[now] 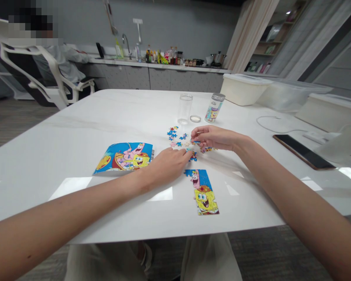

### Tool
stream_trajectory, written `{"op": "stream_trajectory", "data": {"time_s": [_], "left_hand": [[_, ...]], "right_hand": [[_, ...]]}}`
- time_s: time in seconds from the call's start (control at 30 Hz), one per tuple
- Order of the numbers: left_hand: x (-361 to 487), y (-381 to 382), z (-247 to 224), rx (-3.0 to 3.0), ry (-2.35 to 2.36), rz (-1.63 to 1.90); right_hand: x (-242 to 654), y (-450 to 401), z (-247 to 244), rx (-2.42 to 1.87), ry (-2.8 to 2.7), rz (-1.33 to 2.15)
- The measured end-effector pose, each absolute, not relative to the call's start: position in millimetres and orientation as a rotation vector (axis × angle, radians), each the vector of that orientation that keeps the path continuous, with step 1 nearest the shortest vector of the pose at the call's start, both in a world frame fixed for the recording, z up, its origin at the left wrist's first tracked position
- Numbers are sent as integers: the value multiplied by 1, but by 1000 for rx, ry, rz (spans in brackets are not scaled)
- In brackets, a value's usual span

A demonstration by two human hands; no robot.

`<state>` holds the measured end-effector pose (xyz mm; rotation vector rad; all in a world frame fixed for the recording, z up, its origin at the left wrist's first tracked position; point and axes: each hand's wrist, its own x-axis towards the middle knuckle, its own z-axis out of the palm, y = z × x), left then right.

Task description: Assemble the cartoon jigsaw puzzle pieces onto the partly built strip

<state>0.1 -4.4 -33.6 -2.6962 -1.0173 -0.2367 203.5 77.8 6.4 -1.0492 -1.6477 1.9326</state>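
Small jigsaw puzzle pieces (174,134) lie scattered in the middle of the white table (84,210). My left hand (170,164) lies low over the near side of the pile, fingers stretched out, fingertips at a few pieces. My right hand (213,136) is just to the right, its thumb and fingers pinched on a puzzle piece (195,142) that is partly hidden. Closer to me lies a joined section of the puzzle (204,192) with a yellow and a pink cartoon figure. Left of my left hand lies a picture sheet (130,157) with the same figures, its edges curled.
Behind the pieces stand a clear jar (185,109), its lid (195,118) and a printed jar with a silver lid (214,108). A phone (302,151), a cable and plastic bins (245,91) are on the right. A person sits in a white-framed chair (51,66) at the back left.
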Motion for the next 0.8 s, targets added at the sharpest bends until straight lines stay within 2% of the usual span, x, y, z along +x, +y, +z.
{"op": "stream_trajectory", "data": {"time_s": [0.8], "left_hand": [[0, -5, -33, -2698, -1022, -250]], "right_hand": [[205, 80, 6, -1010, -1659, 1936]]}}
